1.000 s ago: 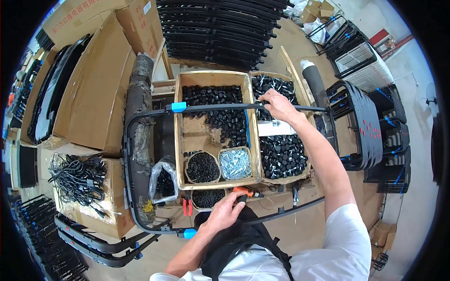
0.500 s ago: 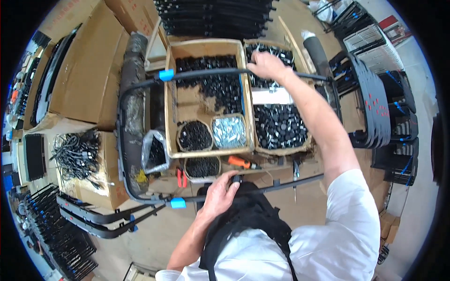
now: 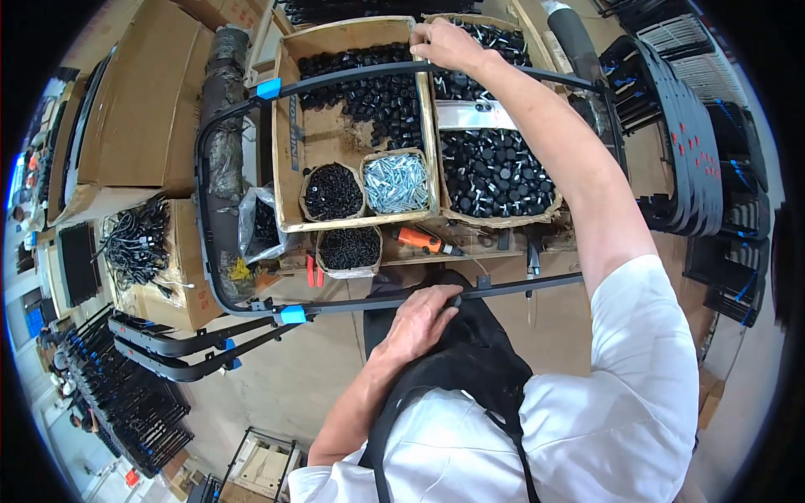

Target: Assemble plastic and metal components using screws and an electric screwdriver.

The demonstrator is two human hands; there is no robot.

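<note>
A black U-shaped metal tube frame (image 3: 204,193) with blue tape bands lies across the boxes of parts. My left hand (image 3: 422,317) grips its near rail, just above my black apron. My right hand (image 3: 447,45) reaches far forward and holds the far rail over the wooden boxes. Below the frame, one wooden box (image 3: 289,220) holds black plastic caps, a bag of black screws (image 3: 332,192) and a bag of silver screws (image 3: 396,183). A second box (image 3: 495,172) is full of black round feet.
An orange-handled tool (image 3: 422,241) and red pliers (image 3: 314,272) lie at the boxes' near edge. Cardboard boxes (image 3: 134,109) and a heap of black cables (image 3: 138,241) stand on the left. More black frames (image 3: 180,339) lie at lower left, black racks (image 3: 688,151) on the right.
My right hand has moved left along the far rail toward the box divider. My left hand has shifted onto the near rail. The frame sits closer to me in view.
</note>
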